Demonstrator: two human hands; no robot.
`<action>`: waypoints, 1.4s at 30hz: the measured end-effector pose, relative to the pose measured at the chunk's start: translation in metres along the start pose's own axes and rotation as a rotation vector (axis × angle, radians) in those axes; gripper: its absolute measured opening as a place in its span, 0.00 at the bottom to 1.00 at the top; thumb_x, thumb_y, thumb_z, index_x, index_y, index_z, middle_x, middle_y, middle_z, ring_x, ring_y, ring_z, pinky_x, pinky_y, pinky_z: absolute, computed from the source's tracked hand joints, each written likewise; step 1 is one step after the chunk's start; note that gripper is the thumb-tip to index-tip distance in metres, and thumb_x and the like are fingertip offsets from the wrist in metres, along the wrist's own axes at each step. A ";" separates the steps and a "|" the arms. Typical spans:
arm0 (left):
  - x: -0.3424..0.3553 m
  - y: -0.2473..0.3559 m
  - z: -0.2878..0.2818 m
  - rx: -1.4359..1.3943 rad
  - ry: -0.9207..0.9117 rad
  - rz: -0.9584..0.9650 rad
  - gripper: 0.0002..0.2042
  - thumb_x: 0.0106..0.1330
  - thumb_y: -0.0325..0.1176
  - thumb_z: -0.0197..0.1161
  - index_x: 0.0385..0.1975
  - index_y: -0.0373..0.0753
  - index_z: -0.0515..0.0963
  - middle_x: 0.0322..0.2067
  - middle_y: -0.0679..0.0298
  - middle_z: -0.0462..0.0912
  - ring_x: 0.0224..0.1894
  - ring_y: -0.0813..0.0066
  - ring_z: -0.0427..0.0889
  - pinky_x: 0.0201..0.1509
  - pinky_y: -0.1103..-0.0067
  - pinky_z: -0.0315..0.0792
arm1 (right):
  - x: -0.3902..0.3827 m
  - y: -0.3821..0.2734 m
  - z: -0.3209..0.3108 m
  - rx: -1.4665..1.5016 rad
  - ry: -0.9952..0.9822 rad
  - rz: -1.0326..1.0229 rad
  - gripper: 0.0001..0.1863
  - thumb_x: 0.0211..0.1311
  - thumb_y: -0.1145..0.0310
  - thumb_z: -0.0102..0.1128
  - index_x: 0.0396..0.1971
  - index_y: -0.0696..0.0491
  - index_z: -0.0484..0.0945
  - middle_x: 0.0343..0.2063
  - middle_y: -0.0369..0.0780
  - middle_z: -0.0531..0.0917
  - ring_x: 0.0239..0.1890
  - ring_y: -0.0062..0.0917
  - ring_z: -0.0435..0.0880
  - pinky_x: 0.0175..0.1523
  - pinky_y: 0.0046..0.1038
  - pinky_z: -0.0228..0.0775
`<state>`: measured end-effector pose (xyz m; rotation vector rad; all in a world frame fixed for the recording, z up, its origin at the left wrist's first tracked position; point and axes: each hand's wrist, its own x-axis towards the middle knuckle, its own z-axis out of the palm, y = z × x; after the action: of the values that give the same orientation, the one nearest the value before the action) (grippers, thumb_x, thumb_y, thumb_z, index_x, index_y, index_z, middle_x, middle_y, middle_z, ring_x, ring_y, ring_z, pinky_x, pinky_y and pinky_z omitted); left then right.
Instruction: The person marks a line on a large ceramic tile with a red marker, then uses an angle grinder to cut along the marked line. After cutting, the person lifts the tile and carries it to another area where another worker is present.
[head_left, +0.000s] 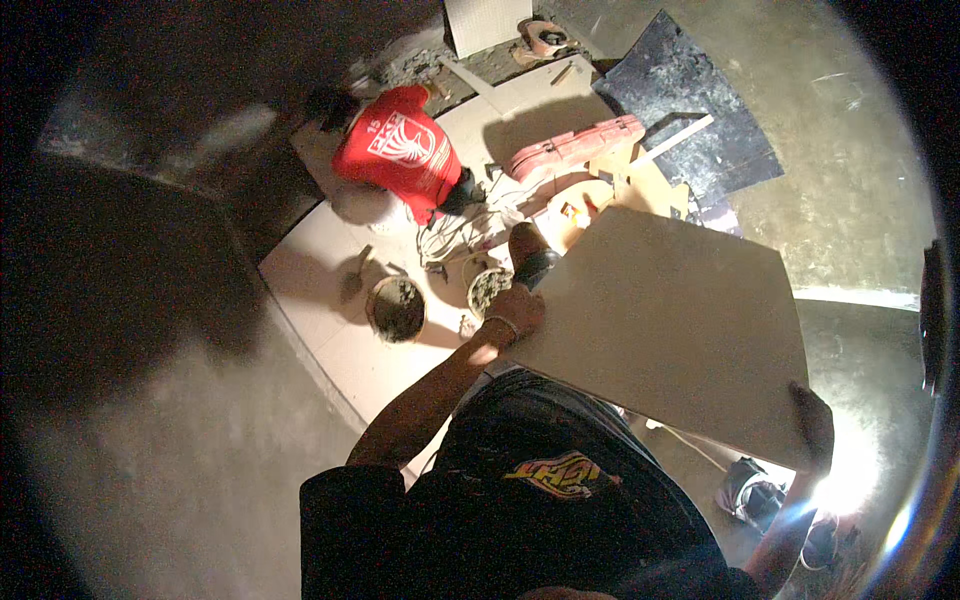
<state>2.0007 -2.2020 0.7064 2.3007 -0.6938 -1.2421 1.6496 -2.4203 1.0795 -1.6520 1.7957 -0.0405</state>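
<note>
A large pale square tile [670,330] is held in front of my body, tilted, with its broad plain face turned up. My left hand [518,306] grips its left edge, a band round the wrist. At the opposite lower right corner, my right hand [814,428] is closed on the edge, the fingers partly in shadow. Below my left hand stands a bucket of grey mortar [488,292], partly covered by the hand and arm. My dark shoe [530,252] shows just beyond that hand.
A co-worker in a red shirt [403,150] bends over the tiled floor [330,290] ahead left. Another bucket [371,308] of mortar stands nearby. Beyond my tile lie a long red case [577,147] and a dark sheet [690,110]. A bright lamp [848,482] glares at lower right.
</note>
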 end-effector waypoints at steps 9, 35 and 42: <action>0.160 -0.034 -0.026 0.342 -0.233 0.339 0.20 0.73 0.42 0.54 0.43 0.34 0.89 0.49 0.41 0.88 0.52 0.43 0.89 0.59 0.54 0.82 | 0.206 0.045 0.045 -0.087 -0.084 0.031 0.23 0.76 0.52 0.59 0.54 0.55 0.88 0.49 0.45 0.91 0.53 0.31 0.88 0.62 0.36 0.76; 0.505 0.019 -0.202 0.362 0.176 0.196 0.17 0.74 0.41 0.54 0.54 0.42 0.84 0.51 0.48 0.86 0.55 0.48 0.83 0.58 0.53 0.77 | 0.575 -0.389 0.122 0.011 -0.315 -0.107 0.23 0.62 0.51 0.70 0.49 0.52 0.88 0.45 0.38 0.89 0.44 0.31 0.87 0.55 0.38 0.75; 0.550 0.067 -0.308 0.301 -0.049 0.131 0.18 0.74 0.48 0.53 0.54 0.51 0.86 0.52 0.51 0.88 0.59 0.46 0.84 0.62 0.52 0.78 | 0.659 -0.553 0.180 -0.031 -0.459 -0.511 0.15 0.62 0.57 0.69 0.42 0.52 0.88 0.40 0.38 0.88 0.40 0.29 0.86 0.52 0.36 0.76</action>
<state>2.5091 -2.5480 0.5509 2.4186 -1.0957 -1.2060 2.2482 -3.0369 0.8957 -1.9164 1.0178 0.1302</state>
